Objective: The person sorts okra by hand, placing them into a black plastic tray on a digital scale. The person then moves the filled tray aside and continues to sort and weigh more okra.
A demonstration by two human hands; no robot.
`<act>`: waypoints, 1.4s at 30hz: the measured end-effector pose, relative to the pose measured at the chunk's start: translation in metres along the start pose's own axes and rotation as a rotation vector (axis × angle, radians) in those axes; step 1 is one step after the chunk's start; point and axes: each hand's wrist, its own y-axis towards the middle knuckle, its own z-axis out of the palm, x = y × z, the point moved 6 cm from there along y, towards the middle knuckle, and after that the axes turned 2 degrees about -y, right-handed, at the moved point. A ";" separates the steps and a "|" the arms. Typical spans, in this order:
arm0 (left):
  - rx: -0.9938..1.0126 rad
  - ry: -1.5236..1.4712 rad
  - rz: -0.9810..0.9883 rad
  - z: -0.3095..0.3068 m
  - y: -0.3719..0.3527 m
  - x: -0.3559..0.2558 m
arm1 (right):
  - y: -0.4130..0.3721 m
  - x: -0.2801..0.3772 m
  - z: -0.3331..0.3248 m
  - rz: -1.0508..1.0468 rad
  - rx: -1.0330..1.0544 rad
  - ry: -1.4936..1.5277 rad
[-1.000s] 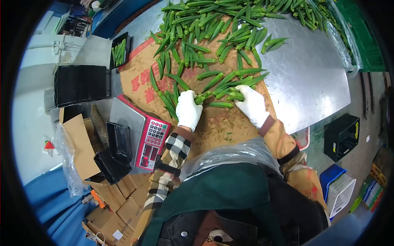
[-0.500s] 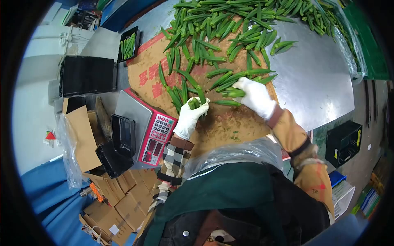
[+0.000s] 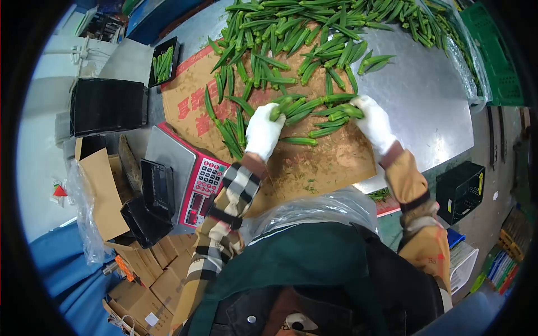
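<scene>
Both hands wear white gloves over the cardboard sheet [image 3: 314, 173]. My left hand [image 3: 263, 131] is closed around okra [image 3: 284, 106], whose stem ends show at the fingers. To its right, my right hand [image 3: 374, 120] has its fingers closed on okra pods [image 3: 350, 111] near the sheet's right edge. Between the hands lie several loose pods, and one single okra pod [image 3: 300, 141] rests just below them. More loose okra [image 3: 228, 137] lies left of my left hand. A large okra pile [image 3: 280, 28] spreads across the far side.
A red-framed scale [image 3: 174, 157] stands at the left, with black trays [image 3: 157, 187] beside it. A black tray of okra [image 3: 164, 61] sits farther back. Stacked black trays [image 3: 109, 106] are at far left. Green crate [image 3: 493, 61] stands far right; black crate [image 3: 460, 193] is below it.
My left hand has moved up and right, toward the pods in the middle. My right hand has shifted right, bringing okra with it. The view has shifted slightly.
</scene>
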 end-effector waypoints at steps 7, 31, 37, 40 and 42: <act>0.142 0.242 -0.072 0.030 0.023 0.005 | 0.060 -0.002 0.037 -0.168 0.072 -0.248; 0.243 0.130 0.304 0.023 -0.047 -0.035 | -0.025 0.002 0.038 0.061 0.190 -0.300; 0.243 0.395 0.443 0.051 -0.065 -0.034 | -0.026 -0.017 0.046 0.259 0.294 -0.228; 0.220 0.176 0.201 0.031 -0.061 -0.036 | -0.026 -0.009 0.031 0.251 0.194 -0.174; 0.231 -0.517 -0.140 0.028 -0.066 -0.014 | -0.023 0.015 0.020 0.226 0.153 -0.121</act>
